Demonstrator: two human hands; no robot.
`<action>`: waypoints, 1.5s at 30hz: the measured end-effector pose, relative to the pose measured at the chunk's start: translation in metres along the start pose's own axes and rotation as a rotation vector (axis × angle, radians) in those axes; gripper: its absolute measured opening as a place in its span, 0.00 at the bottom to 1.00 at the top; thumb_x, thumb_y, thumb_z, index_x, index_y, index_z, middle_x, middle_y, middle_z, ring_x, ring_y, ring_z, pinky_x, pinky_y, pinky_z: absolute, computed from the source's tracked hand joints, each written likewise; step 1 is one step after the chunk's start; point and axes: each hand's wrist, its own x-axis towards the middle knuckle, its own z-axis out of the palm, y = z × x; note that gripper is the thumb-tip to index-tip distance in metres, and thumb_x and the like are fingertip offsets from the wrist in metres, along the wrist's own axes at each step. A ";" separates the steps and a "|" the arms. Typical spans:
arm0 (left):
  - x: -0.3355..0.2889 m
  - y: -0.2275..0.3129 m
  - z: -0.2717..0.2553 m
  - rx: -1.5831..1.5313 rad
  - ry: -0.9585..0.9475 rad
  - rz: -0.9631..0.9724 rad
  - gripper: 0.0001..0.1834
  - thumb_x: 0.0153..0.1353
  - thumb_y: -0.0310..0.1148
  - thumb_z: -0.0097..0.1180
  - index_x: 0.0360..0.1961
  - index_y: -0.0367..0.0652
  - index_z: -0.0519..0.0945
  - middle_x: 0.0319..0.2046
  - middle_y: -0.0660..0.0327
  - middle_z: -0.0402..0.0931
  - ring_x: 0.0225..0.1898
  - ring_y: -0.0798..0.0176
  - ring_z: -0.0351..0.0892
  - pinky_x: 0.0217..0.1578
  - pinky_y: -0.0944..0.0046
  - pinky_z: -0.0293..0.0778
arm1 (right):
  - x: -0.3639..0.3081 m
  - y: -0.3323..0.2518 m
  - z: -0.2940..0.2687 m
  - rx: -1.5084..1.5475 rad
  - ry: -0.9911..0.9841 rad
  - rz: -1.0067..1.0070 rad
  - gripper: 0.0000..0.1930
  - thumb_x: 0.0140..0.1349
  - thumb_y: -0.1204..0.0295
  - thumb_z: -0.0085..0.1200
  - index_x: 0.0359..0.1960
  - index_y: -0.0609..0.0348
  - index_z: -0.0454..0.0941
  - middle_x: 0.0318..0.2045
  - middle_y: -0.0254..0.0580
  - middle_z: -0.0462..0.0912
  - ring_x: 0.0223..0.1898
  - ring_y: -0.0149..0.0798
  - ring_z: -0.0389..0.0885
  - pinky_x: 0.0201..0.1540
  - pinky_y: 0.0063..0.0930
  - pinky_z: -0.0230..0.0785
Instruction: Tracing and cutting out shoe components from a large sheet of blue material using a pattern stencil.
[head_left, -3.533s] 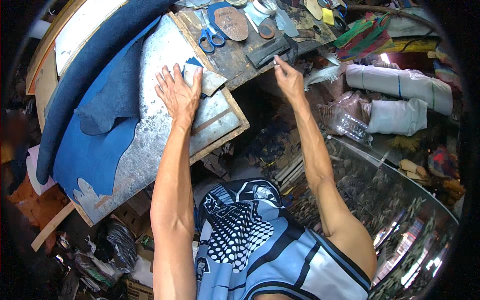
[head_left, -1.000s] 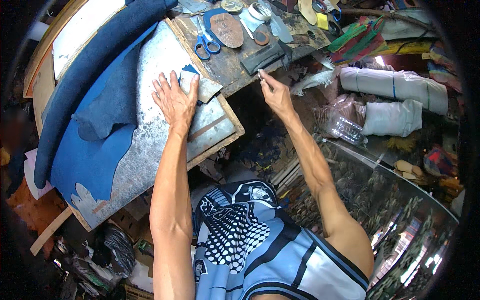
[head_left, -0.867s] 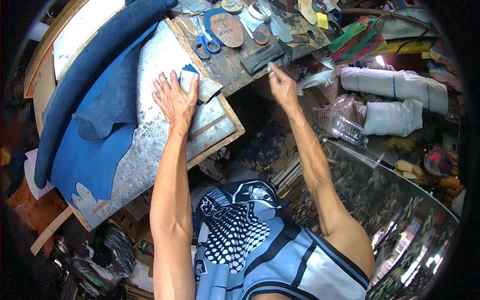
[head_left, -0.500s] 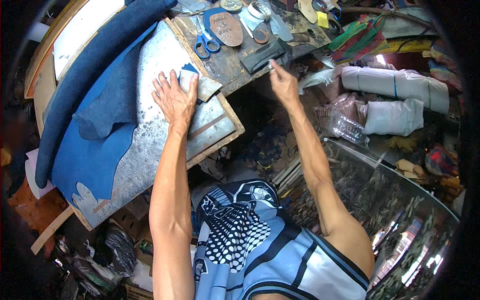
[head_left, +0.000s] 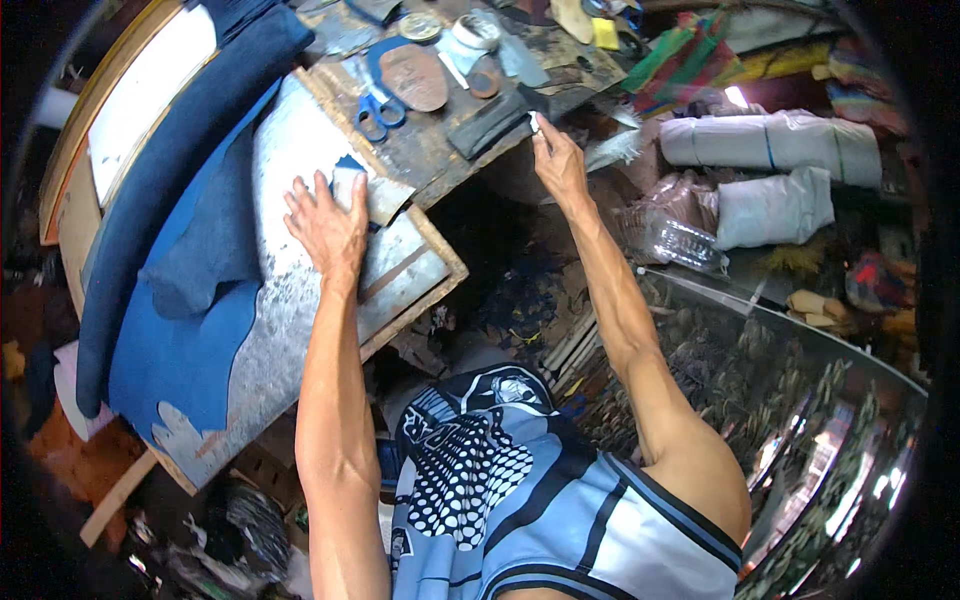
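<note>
My left hand lies spread on the metal-topped table, its thumb over a pale flat piece with blue scraps at its edge. Off the bench's front edge, my right hand is closed, pinching a small white piece between thumb and finger; its exact kind is too small to tell. Just left of those fingertips sits a dark flat block on the wooden bench. Blue sheet material, perhaps leather or suede, drapes over the table's left side.
On the bench lie blue-handled scissors, a brown sole-shaped template and a tape roll. A long blue roll borders the table's left. White wrapped bundles and a glass-topped case stand to the right.
The bench and table have shifted left in view. My left hand stays spread at the same pale piece. The white piece in my right fingers shows more plainly, still near the dark block.
</note>
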 end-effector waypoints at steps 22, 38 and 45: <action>0.001 -0.001 0.005 -0.016 -0.014 0.003 0.46 0.63 0.67 0.46 0.69 0.39 0.67 0.71 0.40 0.54 0.74 0.36 0.45 0.71 0.38 0.40 | -0.010 0.026 -0.016 0.826 -0.259 0.546 0.21 0.69 0.68 0.50 0.60 0.64 0.65 0.35 0.42 0.83 0.20 0.25 0.76 0.16 0.18 0.69; 0.001 -0.001 0.003 -0.105 0.010 -0.010 0.38 0.68 0.59 0.45 0.66 0.37 0.70 0.70 0.38 0.54 0.73 0.33 0.46 0.70 0.35 0.41 | -0.119 -0.016 -0.025 0.656 -0.121 0.579 0.17 0.73 0.70 0.47 0.61 0.58 0.65 0.32 0.34 0.74 0.21 0.24 0.74 0.17 0.18 0.69; -0.006 0.001 0.000 -0.104 -0.044 -0.038 0.44 0.61 0.64 0.52 0.67 0.40 0.69 0.71 0.39 0.54 0.74 0.34 0.43 0.70 0.34 0.39 | -0.219 -0.052 0.013 0.786 -0.237 0.740 0.14 0.69 0.59 0.56 0.39 0.55 0.69 0.19 0.27 0.68 0.13 0.22 0.67 0.13 0.19 0.59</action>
